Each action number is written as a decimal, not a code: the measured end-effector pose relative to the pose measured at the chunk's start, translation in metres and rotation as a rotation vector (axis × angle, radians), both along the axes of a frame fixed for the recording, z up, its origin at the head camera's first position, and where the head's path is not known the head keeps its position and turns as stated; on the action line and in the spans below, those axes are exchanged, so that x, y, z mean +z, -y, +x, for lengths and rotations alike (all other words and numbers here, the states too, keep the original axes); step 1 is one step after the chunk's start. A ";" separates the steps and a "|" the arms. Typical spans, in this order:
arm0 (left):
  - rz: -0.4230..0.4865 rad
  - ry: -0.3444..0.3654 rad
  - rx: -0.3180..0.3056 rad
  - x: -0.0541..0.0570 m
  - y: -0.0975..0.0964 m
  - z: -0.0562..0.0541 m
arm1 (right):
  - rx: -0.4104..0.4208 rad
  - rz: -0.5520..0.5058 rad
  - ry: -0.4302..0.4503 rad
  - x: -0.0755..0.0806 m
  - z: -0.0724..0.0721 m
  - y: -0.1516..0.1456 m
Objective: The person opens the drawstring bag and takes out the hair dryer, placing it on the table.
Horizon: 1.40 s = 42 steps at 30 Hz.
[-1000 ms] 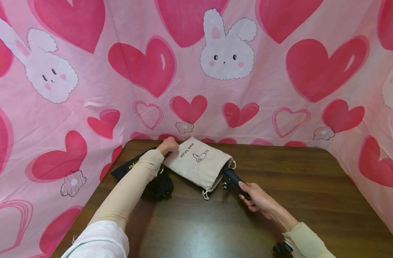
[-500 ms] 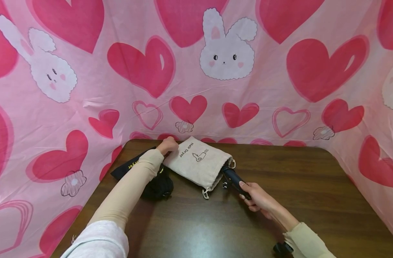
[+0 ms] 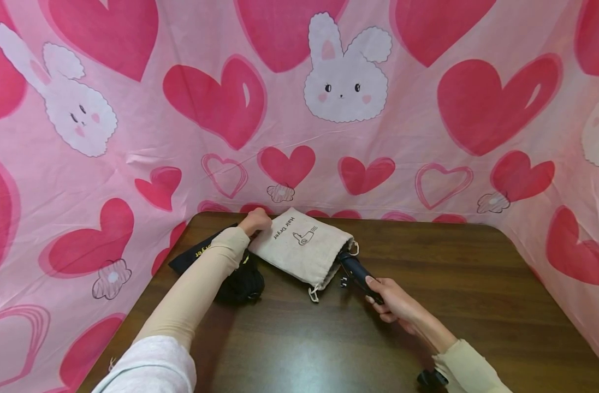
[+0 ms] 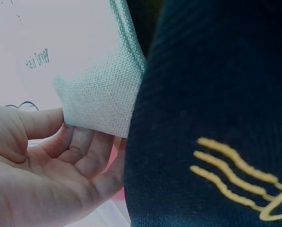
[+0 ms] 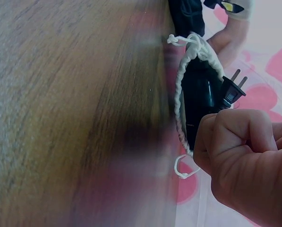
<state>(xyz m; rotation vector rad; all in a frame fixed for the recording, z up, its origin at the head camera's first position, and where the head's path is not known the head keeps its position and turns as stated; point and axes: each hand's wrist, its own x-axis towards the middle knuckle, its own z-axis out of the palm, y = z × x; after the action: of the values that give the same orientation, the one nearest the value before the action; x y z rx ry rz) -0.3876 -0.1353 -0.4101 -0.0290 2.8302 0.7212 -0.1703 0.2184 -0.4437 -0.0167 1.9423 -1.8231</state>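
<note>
A beige drawstring bag (image 3: pixel 304 243) printed "Hair Dryer" lies slanted on the table, its mouth toward the lower right. My left hand (image 3: pixel 256 220) pinches its closed far-left end; in the left wrist view, the thumb and fingers of that hand (image 4: pixel 60 161) hold a bag corner (image 4: pixel 103 97). Out of the mouth sticks the black handle of a hair dryer (image 3: pixel 355 273), whose front part is hidden inside the bag. My right hand (image 3: pixel 395 300) grips this handle. Beside the handle, a black two-pin plug (image 5: pixel 233 91) hangs outside the mouth.
A black pouch (image 3: pixel 186 261) with yellow lettering lies left of the beige bag, partly under my left forearm. Next to it is a bunched black bundle (image 3: pixel 242 284). A pink heart-and-rabbit cloth (image 3: pixel 407 136) surrounds the brown wooden table (image 3: pixel 476 284).
</note>
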 end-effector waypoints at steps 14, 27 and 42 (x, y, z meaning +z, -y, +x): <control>0.045 -0.007 0.014 0.000 0.002 0.004 | 0.011 -0.005 -0.006 -0.001 0.000 -0.003; 0.050 0.011 0.048 0.000 0.001 0.002 | 0.009 0.001 -0.006 0.001 0.002 -0.005; 0.026 0.014 0.062 0.000 -0.001 -0.001 | 0.009 -0.014 0.004 0.002 0.003 -0.008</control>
<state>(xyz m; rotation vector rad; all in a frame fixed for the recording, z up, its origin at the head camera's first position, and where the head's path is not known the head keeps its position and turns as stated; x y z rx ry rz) -0.3888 -0.1346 -0.4103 -0.1173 2.8170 0.7669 -0.1676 0.2266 -0.4412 -0.0267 1.9240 -1.8297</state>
